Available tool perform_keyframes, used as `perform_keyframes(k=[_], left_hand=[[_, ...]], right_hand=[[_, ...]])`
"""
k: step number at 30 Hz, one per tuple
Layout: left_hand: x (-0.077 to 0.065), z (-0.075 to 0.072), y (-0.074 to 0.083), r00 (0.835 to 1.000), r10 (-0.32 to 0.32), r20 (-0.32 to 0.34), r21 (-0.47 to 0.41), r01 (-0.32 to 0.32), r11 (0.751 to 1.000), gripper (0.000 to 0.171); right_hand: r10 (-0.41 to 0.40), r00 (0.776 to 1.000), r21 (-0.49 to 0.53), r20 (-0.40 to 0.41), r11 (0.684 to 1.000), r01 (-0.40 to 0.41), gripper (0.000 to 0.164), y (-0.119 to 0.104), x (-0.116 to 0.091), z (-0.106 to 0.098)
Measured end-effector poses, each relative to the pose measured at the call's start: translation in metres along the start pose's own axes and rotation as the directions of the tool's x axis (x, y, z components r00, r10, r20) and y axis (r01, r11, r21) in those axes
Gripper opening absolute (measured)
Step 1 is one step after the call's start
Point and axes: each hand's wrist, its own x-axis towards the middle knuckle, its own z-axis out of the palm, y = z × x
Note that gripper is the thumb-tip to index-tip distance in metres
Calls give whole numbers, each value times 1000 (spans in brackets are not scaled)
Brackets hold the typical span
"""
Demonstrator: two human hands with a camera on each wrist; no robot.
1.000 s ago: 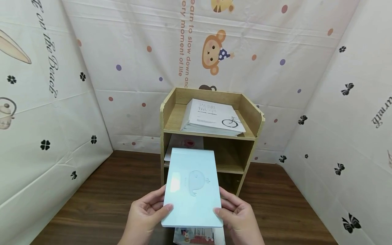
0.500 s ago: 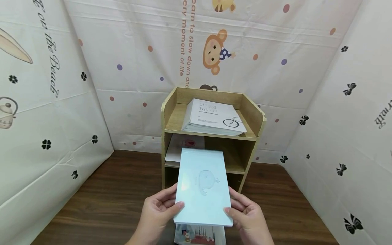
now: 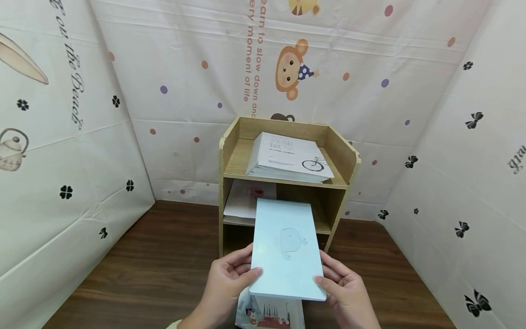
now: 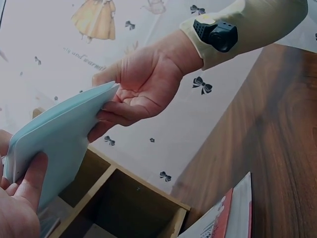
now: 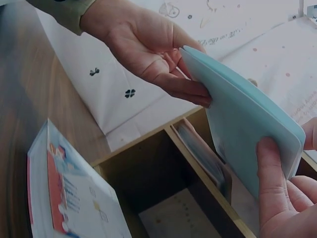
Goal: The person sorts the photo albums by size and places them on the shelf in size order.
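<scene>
A light blue notebook (image 3: 285, 265) with a whale drawn on its cover is held by both hands in front of the wooden shelf unit. My left hand (image 3: 228, 283) pinches its left edge, thumb on top and fingers beneath. On the opposite edge, my right hand (image 3: 343, 288) grips it the same way. The side-on left wrist view shows the notebook (image 4: 62, 134) slightly bowed, with its layers parted at the edge. Below its near edge lies a book (image 3: 271, 315) with a colourful illustrated cover, partly hidden.
The shelf unit (image 3: 351, 176) stands at the back of the dark wooden table (image 3: 172, 269). A stack of white books (image 3: 289, 157) lies on its top level. White booklets (image 3: 246, 201) occupy the middle level's left side. Patterned cloth walls (image 3: 176, 105) enclose the table.
Both hands have carried the notebook to the right and slightly farther forward, uncovering more of the white booklets and the illustrated book. The head view has also shifted a little.
</scene>
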Motion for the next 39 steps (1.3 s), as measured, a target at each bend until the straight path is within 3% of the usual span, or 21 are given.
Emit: perform_keyframes(k=[9, 24, 39], left_hand=[[11, 9, -8, 999, 1, 46, 19, -2, 1000, 62], [24, 23, -20, 994, 18, 106, 9, -19, 1000, 61], [34, 34, -29, 993, 22, 120, -31, -18, 999, 59]], right_hand=[[1, 994, -50, -113, 999, -7, 48, -1, 3, -10], [-101, 995, 10, -9, 995, 101, 49, 4, 9, -36], [-126, 992, 64, -1, 990, 126, 50, 8, 13, -51]])
